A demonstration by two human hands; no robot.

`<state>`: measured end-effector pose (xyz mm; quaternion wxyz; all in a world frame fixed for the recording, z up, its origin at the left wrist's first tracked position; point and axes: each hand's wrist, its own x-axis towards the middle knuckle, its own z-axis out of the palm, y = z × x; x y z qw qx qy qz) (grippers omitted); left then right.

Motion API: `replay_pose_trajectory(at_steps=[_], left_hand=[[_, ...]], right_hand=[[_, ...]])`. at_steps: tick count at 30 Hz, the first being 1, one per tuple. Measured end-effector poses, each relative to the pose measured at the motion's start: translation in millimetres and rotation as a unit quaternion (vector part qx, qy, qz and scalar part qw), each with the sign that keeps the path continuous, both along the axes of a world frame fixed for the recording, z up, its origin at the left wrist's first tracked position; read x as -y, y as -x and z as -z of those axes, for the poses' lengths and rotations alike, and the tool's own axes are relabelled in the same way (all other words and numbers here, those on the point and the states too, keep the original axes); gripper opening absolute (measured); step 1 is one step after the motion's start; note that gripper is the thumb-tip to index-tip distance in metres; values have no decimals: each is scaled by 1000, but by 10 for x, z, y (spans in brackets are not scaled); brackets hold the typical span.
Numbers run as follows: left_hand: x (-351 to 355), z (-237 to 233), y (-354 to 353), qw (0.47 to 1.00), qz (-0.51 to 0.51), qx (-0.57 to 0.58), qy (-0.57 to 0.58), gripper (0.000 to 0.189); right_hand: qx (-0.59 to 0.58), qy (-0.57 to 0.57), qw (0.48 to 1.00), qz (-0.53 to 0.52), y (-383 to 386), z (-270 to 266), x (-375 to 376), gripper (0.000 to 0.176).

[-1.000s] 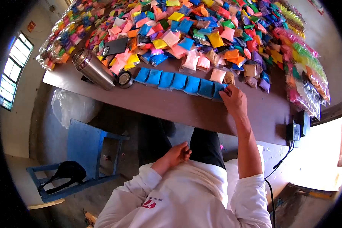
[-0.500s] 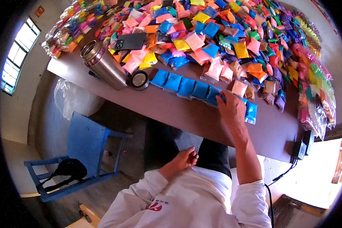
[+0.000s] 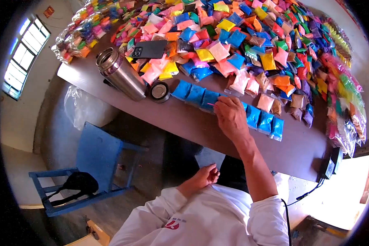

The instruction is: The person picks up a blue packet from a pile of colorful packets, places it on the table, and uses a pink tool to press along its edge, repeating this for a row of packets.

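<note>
A row of flat blue powder packets (image 3: 194, 94) lies side by side along the near part of the table. My right hand (image 3: 232, 117) is over the middle of this row, hiding some of the packets. Its fingers pinch a thin pink stick (image 3: 211, 104), whose tip points left over a packet; the rest of the stick is hidden by the fingers. Down by my waist, my left hand (image 3: 207, 175) rests with its fingers curled in, and nothing shows in it.
A large heap of coloured packets (image 3: 250, 49) covers the table's far side. A steel flask (image 3: 125, 80), its lid (image 3: 160, 92) and a phone (image 3: 150, 49) are at the left. Black adapters (image 3: 331, 164) sit at the right edge. A blue chair (image 3: 96, 156) stands left.
My right hand has moved left along the blue row, and the pink stick now shows in its fingers. The view has shifted slightly. My left hand stays by my waist.
</note>
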<state>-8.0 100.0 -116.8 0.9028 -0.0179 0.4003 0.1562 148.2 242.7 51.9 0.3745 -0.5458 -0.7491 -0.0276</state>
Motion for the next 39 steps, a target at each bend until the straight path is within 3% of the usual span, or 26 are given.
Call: replay_pose_trajectory(at_steps=[6, 12, 18, 20, 23, 26, 29, 30, 33, 37, 39], left_hand=[[-1, -1, -15, 1000, 17, -15, -2, 33], [-15, 39, 69, 997, -8, 73, 2, 26], [-52, 136, 35, 999, 22, -21, 7, 24], [-87, 45, 6, 999, 38, -32, 0, 25], [-94, -69, -64, 998, 46, -32, 17, 26], [-74, -91, -106, 998, 26, -46, 20, 26], [-80, -121, -128, 998, 24, -50, 15, 26], [-87, -129, -136, 998, 25, -54, 15, 25], [-120, 12, -134, 997, 26, -64, 25, 26], [-96, 3, -114, 997, 29, -64, -1, 27], [-106, 45, -98, 998, 30, -58, 2, 27]], right_hand=[[-26, -3, 999, -35, 175, -135, -107, 11], [7, 2, 989, -149, 412, 179, -225, 15], [-206, -32, 977, 36, -189, -404, 106, 21], [-157, -25, 975, 153, -581, -345, 135, 17], [-119, -88, 926, 347, -1216, -411, 275, 7], [-125, -58, 872, 470, -1896, -429, 494, 12], [-91, -40, 830, 548, -2610, -111, 643, 28], [-92, -40, 830, 549, -2761, -17, 675, 28], [-123, 101, 820, 549, -2994, 82, 682, 43], [-119, 96, 799, 582, -3092, 112, 599, 41], [-202, 62, 807, 552, -3145, 98, 592, 36]])
